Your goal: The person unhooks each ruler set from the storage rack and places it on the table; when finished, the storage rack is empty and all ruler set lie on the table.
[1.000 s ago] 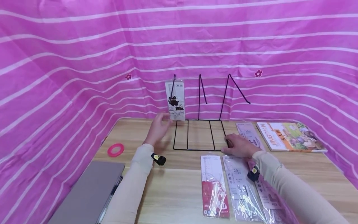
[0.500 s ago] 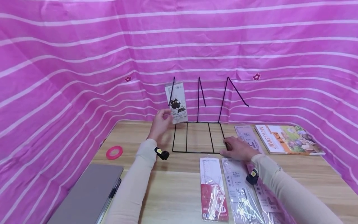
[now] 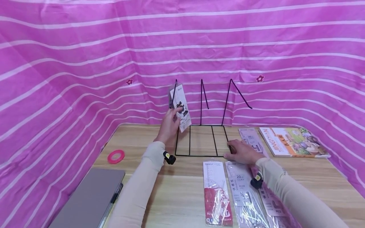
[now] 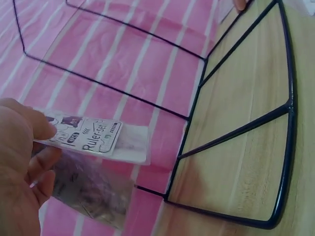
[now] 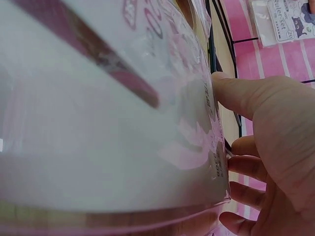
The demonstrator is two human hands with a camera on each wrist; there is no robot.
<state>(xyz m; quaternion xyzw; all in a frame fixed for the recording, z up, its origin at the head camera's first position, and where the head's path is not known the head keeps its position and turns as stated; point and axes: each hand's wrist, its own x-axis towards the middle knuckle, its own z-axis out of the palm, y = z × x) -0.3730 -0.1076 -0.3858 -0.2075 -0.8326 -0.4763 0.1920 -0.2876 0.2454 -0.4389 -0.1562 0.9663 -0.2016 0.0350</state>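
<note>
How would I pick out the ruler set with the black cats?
Find the black wire rack standing before the pink striped cloth. At its leftmost prong is a slim, tilted white packet reading "Ruler set". Unlike the other packets lying on the wooden table, this one is up off it and shows black cats.

Right wrist view: the right hand (image 5: 283, 147) holds a black wire frame (image 5: 212, 54) at the right of the view, thumb tip against a dark bar and fingers (image 5: 248, 167) bent below it, their tips reaching to the package edge. A pale, clear-wrapped package (image 5: 98, 142), blurred by nearness, fills the left and centre, bearing a dark reddish diagonal streak, pink print at the top and a creased, glossy right edge. Behind, a strip of wooden surface (image 5: 226, 110) adjoins pink, white-striped cloth (image 5: 299, 59), before which a ruler-set packet (image 5: 295, 24) with a dark cat drawing shows, cropped, at upper right.
</note>
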